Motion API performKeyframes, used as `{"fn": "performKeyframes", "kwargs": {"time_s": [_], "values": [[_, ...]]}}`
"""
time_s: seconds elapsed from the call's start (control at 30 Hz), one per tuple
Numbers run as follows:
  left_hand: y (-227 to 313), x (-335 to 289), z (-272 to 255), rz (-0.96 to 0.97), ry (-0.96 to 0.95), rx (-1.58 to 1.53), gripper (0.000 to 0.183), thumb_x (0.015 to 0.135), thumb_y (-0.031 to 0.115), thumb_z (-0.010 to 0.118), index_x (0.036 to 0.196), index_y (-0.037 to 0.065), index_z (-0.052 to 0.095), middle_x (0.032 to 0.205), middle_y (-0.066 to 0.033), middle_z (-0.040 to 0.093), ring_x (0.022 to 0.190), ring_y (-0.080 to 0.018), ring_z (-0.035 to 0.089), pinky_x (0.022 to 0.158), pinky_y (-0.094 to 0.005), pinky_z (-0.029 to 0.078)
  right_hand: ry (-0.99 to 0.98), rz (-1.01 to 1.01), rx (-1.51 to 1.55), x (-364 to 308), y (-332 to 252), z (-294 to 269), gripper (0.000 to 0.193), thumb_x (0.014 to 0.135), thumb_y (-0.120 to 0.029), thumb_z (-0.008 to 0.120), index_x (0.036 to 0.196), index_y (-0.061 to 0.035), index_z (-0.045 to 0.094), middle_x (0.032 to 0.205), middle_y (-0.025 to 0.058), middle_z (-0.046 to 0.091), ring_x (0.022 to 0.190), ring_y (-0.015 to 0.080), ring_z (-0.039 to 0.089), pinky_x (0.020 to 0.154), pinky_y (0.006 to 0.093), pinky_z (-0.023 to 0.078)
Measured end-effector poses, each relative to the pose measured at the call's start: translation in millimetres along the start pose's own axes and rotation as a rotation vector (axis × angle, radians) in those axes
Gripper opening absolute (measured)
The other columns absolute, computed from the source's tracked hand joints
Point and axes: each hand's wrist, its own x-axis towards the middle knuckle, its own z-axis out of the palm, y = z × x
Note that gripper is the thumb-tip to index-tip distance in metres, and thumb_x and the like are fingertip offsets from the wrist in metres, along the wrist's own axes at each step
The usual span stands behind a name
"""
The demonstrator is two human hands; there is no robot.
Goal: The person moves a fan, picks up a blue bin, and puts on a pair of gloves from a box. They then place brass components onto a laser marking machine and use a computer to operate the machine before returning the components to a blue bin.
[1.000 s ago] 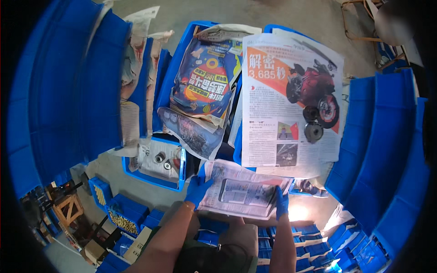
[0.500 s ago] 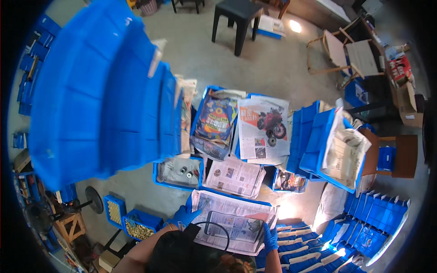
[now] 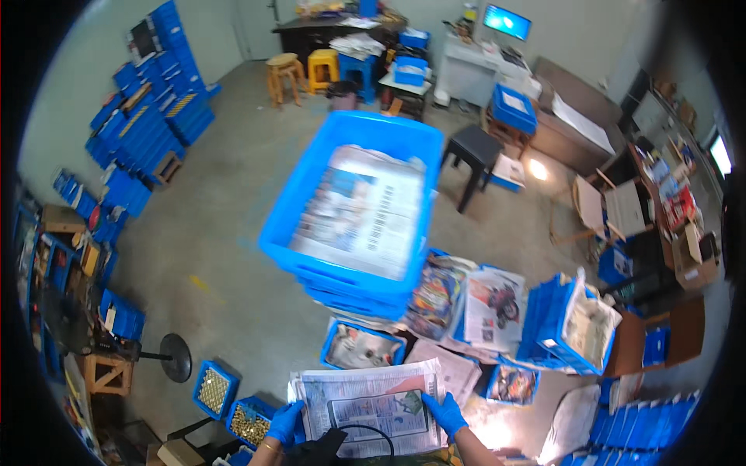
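Note:
A stack of newspaper sheets (image 3: pixel 369 408) lies spread in front of me at waist height. My blue-gloved left hand (image 3: pixel 286 423) is closed on its left edge. The right edge is gripped by my right hand (image 3: pixel 445 415), also in a blue glove, with the thumb on top. What is beneath the sheets is hidden. Just beyond them a blue crate (image 3: pixel 330 353) holds paper and a few small items. More newspaper (image 3: pixel 443 369) lies to the right of that crate.
A tall stack of blue crates (image 3: pixel 353 279) with newspaper in the top one rises ahead. To its right are a motorcycle-printed newspaper (image 3: pixel 493 307) and tilted crates (image 3: pixel 563 326). Crates of small brass-coloured parts (image 3: pixel 250 426) stand at lower left. A black stool (image 3: pixel 472 147) is farther off.
My view has tilted upward, showing more of the room and the inside of the top crate. Both hands still hold the newspaper; the blue rim behind it no longer shows.

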Motion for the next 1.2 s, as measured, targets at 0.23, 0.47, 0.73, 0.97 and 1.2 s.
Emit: {"fn": "performKeyframes", "kwargs": {"time_s": [0.23, 0.47, 0.73, 0.97, 1.2], "values": [[88, -4, -120, -0.102, 0.095, 0.330, 0.047, 0.081, 0.040, 0.061, 0.107, 0.001, 0.059, 0.092, -0.0066, 0.062, 0.085, -0.0184, 0.058, 0.071, -0.0315, 0.047, -0.063, -0.191, -0.050, 58, -28, 133, 0.059, 0.078, -0.047, 0.060, 0.109, 0.0028, 0.056, 0.104, 0.0181, 0.061, 0.099, 0.0254, 0.057, 0.084, 0.0343, 0.044], [193, 86, -212, 0.178, 0.139, 0.281, 0.038, 0.084, 0.036, 0.058, 0.107, 0.005, 0.058, 0.096, -0.0056, 0.061, 0.088, -0.0189, 0.059, 0.073, -0.0355, 0.047, -0.213, -0.278, -0.257, 57, -181, 237, 0.066, 0.079, -0.057, 0.049, 0.125, -0.0101, 0.049, 0.116, 0.0259, 0.050, 0.108, 0.0380, 0.047, 0.094, 0.0428, 0.035], [259, 230, -286, 0.478, 0.106, 0.313, 0.029, 0.087, 0.032, 0.054, 0.107, 0.010, 0.057, 0.101, -0.0044, 0.060, 0.091, -0.0196, 0.060, 0.076, -0.0401, 0.048, -0.343, -0.202, -0.242, 159, -327, 315, 0.073, 0.082, -0.060, 0.042, 0.132, -0.0070, 0.038, 0.134, 0.0237, 0.036, 0.125, 0.0383, 0.032, 0.104, 0.0400, 0.026], [303, 430, -331, 0.625, 0.036, 0.249, 0.027, 0.088, 0.030, 0.052, 0.107, 0.012, 0.056, 0.103, -0.0041, 0.060, 0.093, -0.0197, 0.060, 0.077, -0.0417, 0.048, -0.078, -0.378, 0.016, 254, -482, 306, 0.057, 0.080, -0.047, 0.058, 0.109, 0.0014, 0.057, 0.098, 0.0158, 0.063, 0.091, 0.0240, 0.060, 0.079, 0.0340, 0.046], [496, 589, -260, 0.358, -0.034, 0.282, 0.049, 0.080, 0.041, 0.061, 0.109, 0.002, 0.058, 0.098, -0.0073, 0.061, 0.090, -0.0174, 0.057, 0.074, -0.0329, 0.047, -0.126, -0.341, 0.164, 405, -504, 257, 0.062, 0.085, -0.053, 0.042, 0.130, -0.0094, 0.041, 0.119, 0.0254, 0.050, 0.106, 0.0369, 0.052, 0.089, 0.0414, 0.042]]}}
